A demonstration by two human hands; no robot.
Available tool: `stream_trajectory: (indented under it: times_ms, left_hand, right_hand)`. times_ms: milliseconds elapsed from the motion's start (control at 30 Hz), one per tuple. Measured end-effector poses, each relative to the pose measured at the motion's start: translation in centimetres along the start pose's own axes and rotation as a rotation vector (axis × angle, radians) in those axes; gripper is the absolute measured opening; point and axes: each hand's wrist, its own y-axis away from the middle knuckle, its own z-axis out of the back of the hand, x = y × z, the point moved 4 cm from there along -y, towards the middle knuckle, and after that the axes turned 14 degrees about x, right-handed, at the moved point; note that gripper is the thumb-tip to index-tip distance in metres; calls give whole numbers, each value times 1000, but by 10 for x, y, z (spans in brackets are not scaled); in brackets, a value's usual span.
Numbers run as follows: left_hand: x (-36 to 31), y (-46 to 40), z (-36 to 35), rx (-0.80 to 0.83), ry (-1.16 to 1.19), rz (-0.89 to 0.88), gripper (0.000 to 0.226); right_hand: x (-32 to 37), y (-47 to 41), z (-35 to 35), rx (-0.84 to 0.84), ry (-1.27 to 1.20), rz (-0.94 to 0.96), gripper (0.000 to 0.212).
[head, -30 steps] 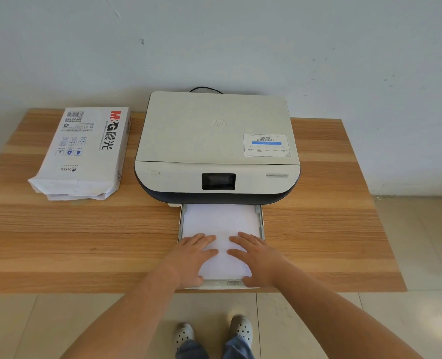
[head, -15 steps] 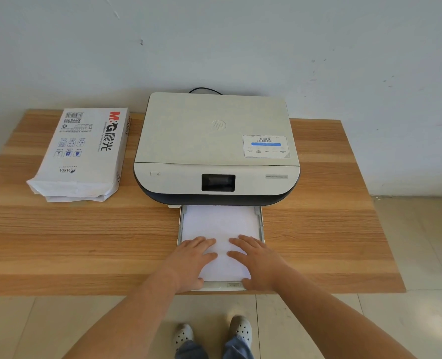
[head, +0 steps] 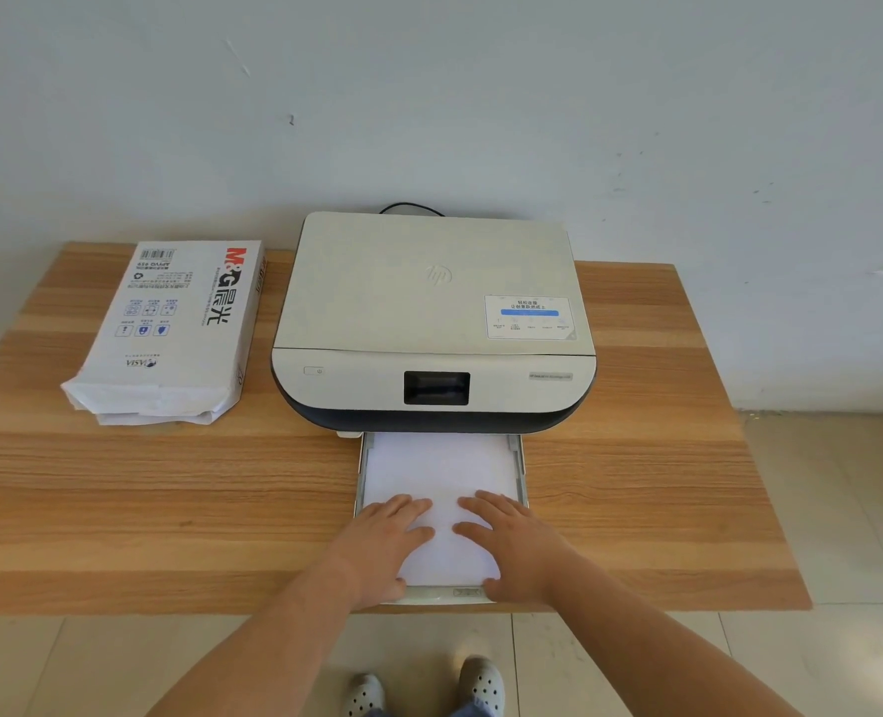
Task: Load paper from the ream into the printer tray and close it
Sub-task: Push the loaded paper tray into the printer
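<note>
A white printer (head: 431, 323) stands at the middle back of the wooden table. Its paper tray (head: 521, 465) is pulled out toward me, and a white sheet stack (head: 442, 470) lies flat in it. My left hand (head: 382, 545) and my right hand (head: 519, 545) both rest palm-down on the near part of that paper, fingers spread and pointing toward the printer. The thumbs reach the tray's front lip. The opened paper ream (head: 170, 333), in a white printed wrapper, lies on the table left of the printer.
The wooden table (head: 119, 509) ends just behind my wrists, and its right edge lies well right of the printer. A black cable (head: 411, 207) runs behind the printer against the pale wall. Tiled floor and my two shoes show below.
The tray and my hands have shifted slightly toward the printer; both hands stay flat on the paper.
</note>
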Motion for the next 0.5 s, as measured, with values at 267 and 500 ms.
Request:
stream_trajectory:
  times_ms: [267,500]
  left_hand:
    - [34,13,36,-289,365,109,49]
    - [71,19,37,-244,652,434,25]
  right_hand:
    - [-26,1,46,-215,-493,-224,50]
    - [-60,3,52,-184,-734,-515,20]
